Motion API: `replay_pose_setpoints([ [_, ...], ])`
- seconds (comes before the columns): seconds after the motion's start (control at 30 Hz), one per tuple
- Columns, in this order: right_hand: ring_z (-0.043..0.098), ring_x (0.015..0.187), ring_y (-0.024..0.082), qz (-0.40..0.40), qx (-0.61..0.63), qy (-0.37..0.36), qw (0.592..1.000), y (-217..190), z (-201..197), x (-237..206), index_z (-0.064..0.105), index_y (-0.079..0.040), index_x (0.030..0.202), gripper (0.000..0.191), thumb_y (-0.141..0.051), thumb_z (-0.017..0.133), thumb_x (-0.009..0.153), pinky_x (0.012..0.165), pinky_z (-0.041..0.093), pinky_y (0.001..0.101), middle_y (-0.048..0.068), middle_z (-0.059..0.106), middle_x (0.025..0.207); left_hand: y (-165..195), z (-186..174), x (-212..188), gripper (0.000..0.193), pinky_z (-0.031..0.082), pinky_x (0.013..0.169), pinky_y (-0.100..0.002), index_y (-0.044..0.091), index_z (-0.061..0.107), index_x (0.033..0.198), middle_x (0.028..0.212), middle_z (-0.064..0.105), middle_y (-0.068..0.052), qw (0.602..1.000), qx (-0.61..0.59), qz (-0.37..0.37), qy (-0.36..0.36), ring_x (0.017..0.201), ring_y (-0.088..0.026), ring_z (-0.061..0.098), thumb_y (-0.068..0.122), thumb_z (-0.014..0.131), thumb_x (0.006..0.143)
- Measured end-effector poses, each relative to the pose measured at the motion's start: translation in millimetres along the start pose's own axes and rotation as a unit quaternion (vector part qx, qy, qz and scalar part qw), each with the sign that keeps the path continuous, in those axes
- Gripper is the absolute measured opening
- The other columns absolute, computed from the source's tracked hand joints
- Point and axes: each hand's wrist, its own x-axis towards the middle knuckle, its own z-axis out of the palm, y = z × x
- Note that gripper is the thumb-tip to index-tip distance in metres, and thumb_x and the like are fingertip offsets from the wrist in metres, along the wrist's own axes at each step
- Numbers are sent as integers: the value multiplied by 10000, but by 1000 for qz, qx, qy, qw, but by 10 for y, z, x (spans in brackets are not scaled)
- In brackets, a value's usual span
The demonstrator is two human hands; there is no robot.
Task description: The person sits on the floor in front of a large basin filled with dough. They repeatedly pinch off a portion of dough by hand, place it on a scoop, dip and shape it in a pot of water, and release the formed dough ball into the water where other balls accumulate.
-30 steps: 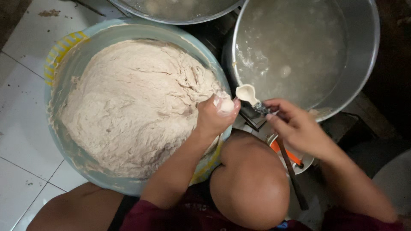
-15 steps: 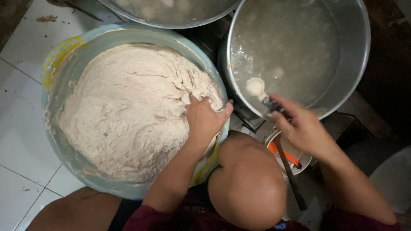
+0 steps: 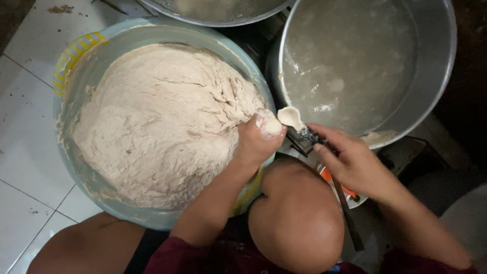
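While squeezed up out of the fisted left hand [image 3: 256, 142] at the basin's [image 3: 152, 33] three o'clock rim, dough ball [image 3: 269, 122] looks soft, sticky, best scooped underneath by spoon [image 3: 290, 116] pinched in right hand [image 3: 355, 162].

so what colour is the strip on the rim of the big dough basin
Yellow with pale stripes, on the upper-left rim of the light blue basin, seen in the head view.

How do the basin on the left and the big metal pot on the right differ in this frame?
The pale blue basin is heaped with thick beige dough; the metal pot holds cloudy liquid. The basin's rim is smeared with dough, the pot's is mostly bare grey metal. Both are round, wide and open-topped.
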Motion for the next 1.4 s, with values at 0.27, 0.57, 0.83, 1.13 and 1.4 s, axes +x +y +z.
replay_pose_setpoints([
  [0.27, 590, 692, 204, 72, 181, -115, 974, 36, 48, 54, 610, -127, 1528, 501, -126, 610, 1027, 648, 521, 369, 181, 658, 808, 52, 6, 76, 298, 565, 715, -480, 39, 728, 900, 851, 750, -214, 984, 149, -48, -87, 803, -397, 725, 259, 808, 714],
  [0.57, 672, 876, 160, 85, -75, 51, 992, 193, -274, 169, 518, -196, 1522, 564, -140, 588, 965, 766, 570, 345, 101, 678, 1180, 26, -121, 106, 578, 551, 739, -541, -55, 743, 846, 850, 672, -345, 960, 272, -47, -51, 781, -500, 666, 501, 822, 710],
  [0.83, 619, 834, 142, 45, 113, 27, 992, 147, -220, 73, 585, -161, 1493, 499, -158, 607, 995, 712, 531, 307, 114, 704, 1048, 39, -76, 19, 246, 574, 677, -435, 22, 691, 878, 794, 724, -188, 997, 64, -38, 7, 743, -380, 725, 224, 829, 847],
  [1.13, 688, 921, 119, -152, 74, -29, 985, -227, 90, 68, 549, -48, 1457, 446, -103, 574, 1015, 773, 552, 285, 47, 735, 1119, 123, 25, 63, 206, 579, 633, -431, 33, 706, 834, 755, 707, -194, 995, 69, -58, -36, 747, -376, 733, 202, 801, 766],
  [1.4, 512, 585, 98, 109, 178, -80, 975, 17, -31, 191, 576, -199, 1463, 507, -153, 574, 958, 524, 455, 279, 48, 725, 936, 150, -309, 539, 515, 574, 712, -457, 31, 717, 1006, 924, 686, -239, 878, 378, -210, -204, 864, -385, 693, 501, 508, 1036],
])
